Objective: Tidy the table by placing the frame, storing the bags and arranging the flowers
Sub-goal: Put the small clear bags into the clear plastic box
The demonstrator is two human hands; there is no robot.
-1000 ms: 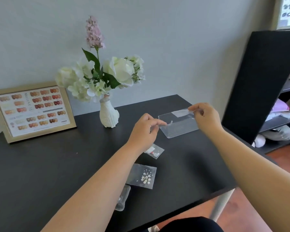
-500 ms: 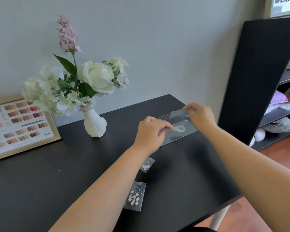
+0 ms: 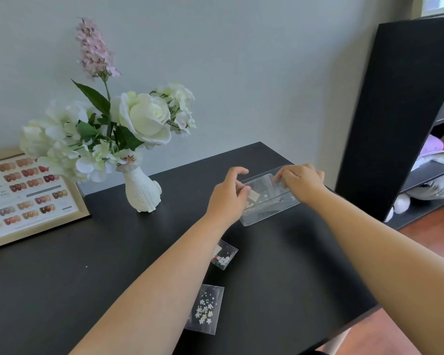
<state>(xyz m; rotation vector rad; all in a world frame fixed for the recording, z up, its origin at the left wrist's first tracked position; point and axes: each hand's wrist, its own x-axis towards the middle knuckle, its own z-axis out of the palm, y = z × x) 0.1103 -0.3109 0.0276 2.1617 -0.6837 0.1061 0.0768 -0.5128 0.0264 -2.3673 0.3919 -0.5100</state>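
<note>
My left hand pinches a small clear plastic bag between thumb and curled fingers, at the open mouth of a clear rectangular plastic box. My right hand grips the far rim of that box, fingers curled over its edge. The box rests on the black tabletop, near the right-hand edge.

Nearer to me, beside my left forearm, two more small clear bags lie flat on the tabletop: one holding white flower beads with a red spot, one holding white flower-shaped pieces. The two are apart from each other.

Left of the box, a white ribbed ceramic vase stands upright, holding white artificial flowers with a pink spike. At the far left, a gold-framed nail colour chart leans toward the wall. A black shelving unit stands to the right of the table.
</note>
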